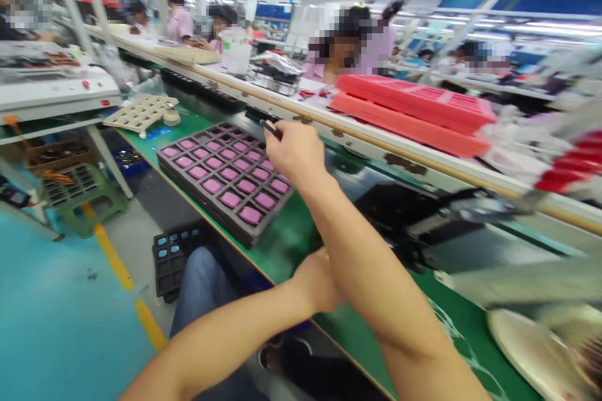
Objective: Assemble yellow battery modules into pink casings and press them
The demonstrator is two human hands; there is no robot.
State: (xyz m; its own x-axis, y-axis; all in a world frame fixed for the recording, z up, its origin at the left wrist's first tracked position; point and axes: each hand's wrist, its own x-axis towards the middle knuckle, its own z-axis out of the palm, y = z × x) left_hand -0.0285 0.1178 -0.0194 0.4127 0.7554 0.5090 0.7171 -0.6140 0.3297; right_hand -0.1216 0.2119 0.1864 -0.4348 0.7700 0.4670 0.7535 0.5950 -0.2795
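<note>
My right hand (pixel 297 149) is closed around a slim dark stick-like tool (pixel 271 130), its tip poking out past the fingers. It hovers at the far right corner of a black compartment tray (pixel 253 236), whose pockets hold many pink rectangular pieces (pixel 230 199). A few pockets near the far edge look dark. Below my right forearm, my left hand (pixel 317 279) is by the green bench mat (pixel 286 244). The forearm hides its fingers, so I cannot see whether it holds anything.
A cream tray (pixel 141 114) lies at the bench's far left end. Red trays (pixel 409 106) are stacked on the raised shelf ahead. A dark clamp-like device (pixel 404 219) stands to the right. A black tray with blue pieces (pixel 168 263) sits low beside my knee. Several people work beyond.
</note>
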